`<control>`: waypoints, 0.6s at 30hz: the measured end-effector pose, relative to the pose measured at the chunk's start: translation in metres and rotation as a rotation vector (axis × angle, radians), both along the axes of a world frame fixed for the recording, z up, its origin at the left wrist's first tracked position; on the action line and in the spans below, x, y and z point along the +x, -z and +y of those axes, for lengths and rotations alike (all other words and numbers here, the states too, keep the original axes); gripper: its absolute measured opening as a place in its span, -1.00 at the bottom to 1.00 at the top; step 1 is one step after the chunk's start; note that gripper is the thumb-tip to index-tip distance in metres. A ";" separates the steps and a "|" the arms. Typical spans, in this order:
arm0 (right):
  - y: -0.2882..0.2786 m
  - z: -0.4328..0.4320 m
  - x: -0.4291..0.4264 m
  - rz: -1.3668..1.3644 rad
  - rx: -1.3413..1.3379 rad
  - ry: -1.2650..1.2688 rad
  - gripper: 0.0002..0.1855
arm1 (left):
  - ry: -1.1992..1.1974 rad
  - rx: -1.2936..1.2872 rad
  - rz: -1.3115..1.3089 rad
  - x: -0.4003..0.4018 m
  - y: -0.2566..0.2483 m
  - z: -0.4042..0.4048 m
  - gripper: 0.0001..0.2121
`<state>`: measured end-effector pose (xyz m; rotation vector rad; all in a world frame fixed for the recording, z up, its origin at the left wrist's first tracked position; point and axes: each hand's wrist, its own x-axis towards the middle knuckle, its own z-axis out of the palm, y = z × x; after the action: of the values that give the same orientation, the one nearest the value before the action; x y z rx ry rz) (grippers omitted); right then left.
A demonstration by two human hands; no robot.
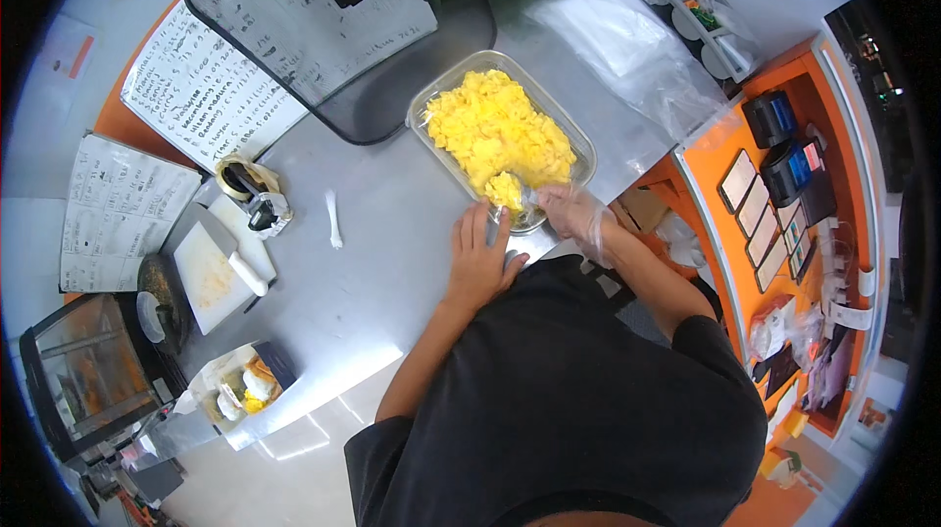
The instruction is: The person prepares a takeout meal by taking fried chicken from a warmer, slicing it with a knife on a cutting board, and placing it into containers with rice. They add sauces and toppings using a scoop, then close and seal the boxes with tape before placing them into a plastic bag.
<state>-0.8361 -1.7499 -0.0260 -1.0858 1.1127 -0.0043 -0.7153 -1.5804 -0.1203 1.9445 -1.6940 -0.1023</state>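
Note:
A clear plastic tray [581, 153] full of yellow scrambled egg [494, 122] stands on the steel table in front of me. My right hand [570, 212], in a clear disposable glove, is at the tray's near end, its fingers closed on a scoop or spoon [528, 197] whose form is partly hidden. A lump of egg lies at that utensil, close to my left fingertips. My left hand [478, 255] is bare, palm down, with fingers apart and their tips at the tray's near rim. A white plastic strip or utensil [333, 219] lies on the table to the left.
Left are a knife [248, 273] on a white cutting board [209, 284], a tape dispenser [253, 196], a stone mortar [165, 299] and an open food box [246, 387]. Behind stand a black mesh tray [353, 141] and plastic bags [610, 34]. Phones [739, 181] lie on the orange shelf at right.

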 end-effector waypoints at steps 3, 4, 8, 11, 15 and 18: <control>0.014 0.007 -0.008 -0.101 0.010 -0.007 -0.78 | 0.017 0.047 -0.039 0.000 0.002 -0.003 -0.26; 0.022 0.007 -0.012 -0.155 0.029 0.004 -0.78 | 0.014 0.059 -0.054 -0.001 0.001 -0.004 -0.26; 0.038 0.009 -0.019 -0.242 0.066 0.025 -0.75 | -0.009 0.095 -0.135 -0.001 -0.006 -0.004 -0.26; 0.041 0.008 -0.024 -0.265 0.062 0.002 -0.75 | -0.014 0.089 -0.125 -0.001 -0.011 -0.005 -0.28; 0.038 0.004 -0.025 -0.303 0.139 0.050 -0.79 | -0.024 0.082 -0.127 0.000 -0.010 -0.004 -0.28; 0.036 -0.002 -0.029 -0.328 0.237 0.097 -0.83 | -0.030 0.083 -0.121 0.001 -0.009 -0.003 -0.28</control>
<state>-0.8647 -1.7519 -0.0619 -0.7846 0.8441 -0.1206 -0.7146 -1.5838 -0.1116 2.0740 -1.7628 -0.0455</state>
